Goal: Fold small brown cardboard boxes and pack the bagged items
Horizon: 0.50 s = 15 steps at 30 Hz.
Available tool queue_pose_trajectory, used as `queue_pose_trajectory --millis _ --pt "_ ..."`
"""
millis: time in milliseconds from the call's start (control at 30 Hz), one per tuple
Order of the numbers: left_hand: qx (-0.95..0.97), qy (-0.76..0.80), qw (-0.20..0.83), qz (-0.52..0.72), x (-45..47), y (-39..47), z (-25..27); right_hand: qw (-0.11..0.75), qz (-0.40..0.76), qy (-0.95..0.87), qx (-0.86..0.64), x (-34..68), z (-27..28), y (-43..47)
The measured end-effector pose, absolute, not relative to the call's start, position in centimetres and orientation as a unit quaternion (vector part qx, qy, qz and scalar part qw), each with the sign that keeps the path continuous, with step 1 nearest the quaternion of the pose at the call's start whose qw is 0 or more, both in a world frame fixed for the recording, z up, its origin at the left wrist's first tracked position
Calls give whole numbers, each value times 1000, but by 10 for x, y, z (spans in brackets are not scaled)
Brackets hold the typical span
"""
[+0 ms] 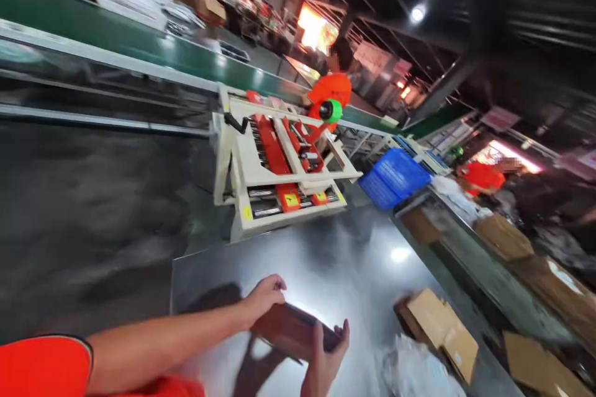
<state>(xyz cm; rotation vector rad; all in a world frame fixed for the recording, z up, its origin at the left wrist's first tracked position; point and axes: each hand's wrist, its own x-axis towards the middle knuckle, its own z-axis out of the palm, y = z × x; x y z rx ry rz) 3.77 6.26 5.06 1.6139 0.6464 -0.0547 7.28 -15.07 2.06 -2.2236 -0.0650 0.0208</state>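
A small brown cardboard box (pixel 289 330) is held between my two hands, low over the shiny metal table (pixel 335 267). My left hand (pixel 264 299) is closed on its far left corner, fingers curled over the edge. On the right end, my right hand (pixel 327 353) grips it with the thumb on the near side and the fingers around the far side. The box is tilted, its near face in shade and its upper edge dark; its inside cannot be made out. Dark shadows of the arms and box fall on the table.
Clear plastic bags (pixel 419 369) and flattened cardboard (pixel 440 329) lie at the table's right. Beyond the table stands a cream and red carton-sealing machine (pixel 274 155), with a blue crate (pixel 395 177) beside it. A green conveyor (pixel 116 31) runs behind. People in orange work farther back.
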Motion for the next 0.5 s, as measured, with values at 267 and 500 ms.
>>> queue_pose_trajectory --millis 267,500 --pt "787 63 608 -83 85 9 63 379 -88 -184 -903 7 -43 -186" --pt "864 106 492 -10 58 29 63 378 -77 -249 -888 5 -10 -162"
